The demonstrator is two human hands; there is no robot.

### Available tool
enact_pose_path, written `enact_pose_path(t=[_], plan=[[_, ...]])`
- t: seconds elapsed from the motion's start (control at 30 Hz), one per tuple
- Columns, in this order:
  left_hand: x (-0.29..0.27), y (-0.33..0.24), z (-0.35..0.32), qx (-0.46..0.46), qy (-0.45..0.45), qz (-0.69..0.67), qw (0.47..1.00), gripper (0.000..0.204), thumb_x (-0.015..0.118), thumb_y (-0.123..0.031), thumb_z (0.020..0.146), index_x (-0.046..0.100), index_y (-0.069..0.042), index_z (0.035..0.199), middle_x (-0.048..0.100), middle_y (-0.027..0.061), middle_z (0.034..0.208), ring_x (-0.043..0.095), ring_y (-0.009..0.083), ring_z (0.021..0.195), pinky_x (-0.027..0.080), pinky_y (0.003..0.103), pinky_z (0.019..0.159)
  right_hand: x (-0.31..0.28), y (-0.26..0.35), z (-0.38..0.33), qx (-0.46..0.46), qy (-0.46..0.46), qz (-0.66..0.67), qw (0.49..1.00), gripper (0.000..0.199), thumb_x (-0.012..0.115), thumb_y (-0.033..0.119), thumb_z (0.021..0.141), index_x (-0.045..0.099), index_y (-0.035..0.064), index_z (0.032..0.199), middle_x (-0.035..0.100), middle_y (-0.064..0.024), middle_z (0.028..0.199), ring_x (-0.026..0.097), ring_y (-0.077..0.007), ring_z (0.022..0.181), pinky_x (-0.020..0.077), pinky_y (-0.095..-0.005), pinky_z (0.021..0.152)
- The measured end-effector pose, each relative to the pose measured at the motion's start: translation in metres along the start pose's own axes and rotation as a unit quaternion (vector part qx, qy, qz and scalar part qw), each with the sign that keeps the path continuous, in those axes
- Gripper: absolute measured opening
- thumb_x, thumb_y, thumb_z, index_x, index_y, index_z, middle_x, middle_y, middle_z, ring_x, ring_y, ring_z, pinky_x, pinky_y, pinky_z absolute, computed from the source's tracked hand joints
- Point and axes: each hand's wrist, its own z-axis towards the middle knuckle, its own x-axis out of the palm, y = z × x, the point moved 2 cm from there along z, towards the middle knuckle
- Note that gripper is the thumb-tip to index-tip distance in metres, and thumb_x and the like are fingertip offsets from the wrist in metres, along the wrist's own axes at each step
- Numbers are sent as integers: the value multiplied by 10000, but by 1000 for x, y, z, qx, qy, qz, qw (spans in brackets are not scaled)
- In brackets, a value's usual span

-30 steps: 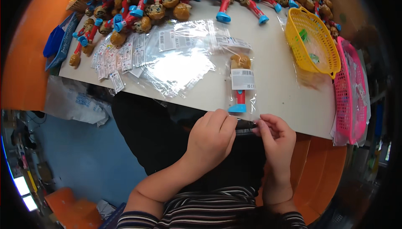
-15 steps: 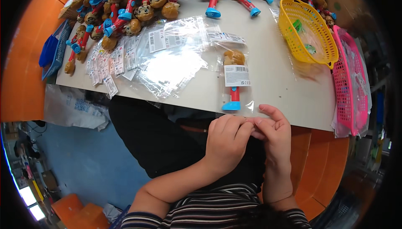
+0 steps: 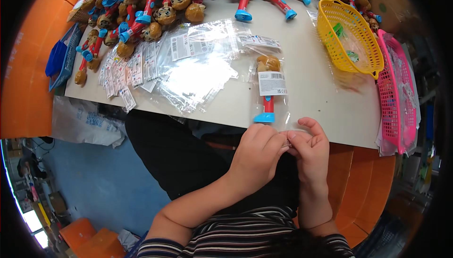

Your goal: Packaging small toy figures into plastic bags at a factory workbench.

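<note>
Bag (image 3: 280, 111) — near edge mostly hidden by left hand (image 3: 257, 152) and right hand (image 3: 311, 153).

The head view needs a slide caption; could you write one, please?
Left hand and right hand together at the near end of a clear bag, toy inside.

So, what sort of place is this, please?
Probably a toy-packing workshop: the table bears a heap of look-alike red-and-blue toys, a spread of clear plastic bags, and a bagged toy with a white label.
</note>
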Motion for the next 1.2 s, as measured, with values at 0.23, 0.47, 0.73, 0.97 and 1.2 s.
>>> enact_pose_path(t=[0.23, 0.47, 0.73, 0.97, 1.2], plan=[[-25, 0, 8, -19, 47, -105, 993, 150, 686, 2, 733, 561, -30, 808, 541, 86, 807, 516, 285, 786, 418, 351, 736, -3, 1, 6, -43, -24, 1, 999, 232, 573, -8, 874, 426, 25, 1050, 678, -192, 892, 672, -183, 750, 530, -223, 634], [-48, -4, 25, -29, 40, -65, 997, 223, 755, -58, 717, 640, -48, 909, 601, 62, 856, 563, 220, 791, 461, 300, 652, -3, 10, 7, -6, 10, -32, 999, 206, 559, -14, 880, 455, 6, 1057, 684, -195, 901, 676, -185, 801, 514, -216, 658], [-7, -10, 15, 28, 40, 74, 996, 204, 745, -64, 703, 621, -51, 865, 586, 80, 840, 560, 280, 794, 451, 362, 696, -2, 7, 3, -3, 38, 5, 999, 221, 542, -54, 879, 449, -38, 1078, 679, -227, 935, 667, -178, 834, 536, -254, 757], [-27, -10, 24, -113, 152, -188, 964, 139, 715, 18, 731, 608, -35, 802, 602, 74, 807, 576, 227, 772, 448, 323, 688, -12, 7, 10, -46, 12, 29, 998, 168, 560, -55, 870, 449, 15, 976, 670, -192, 879, 666, -174, 758, 551, -259, 707], [-98, 13, 100, -133, -53, -595, 791, 157, 601, -170, 910, 477, -73, 898, 445, -6, 753, 452, 103, 740, 366, 232, 684, -22, 1, 13, -36, 53, -7, 998, 103, 516, -100, 857, 462, -20, 894, 652, -194, 896, 666, -194, 822, 560, -297, 773]])
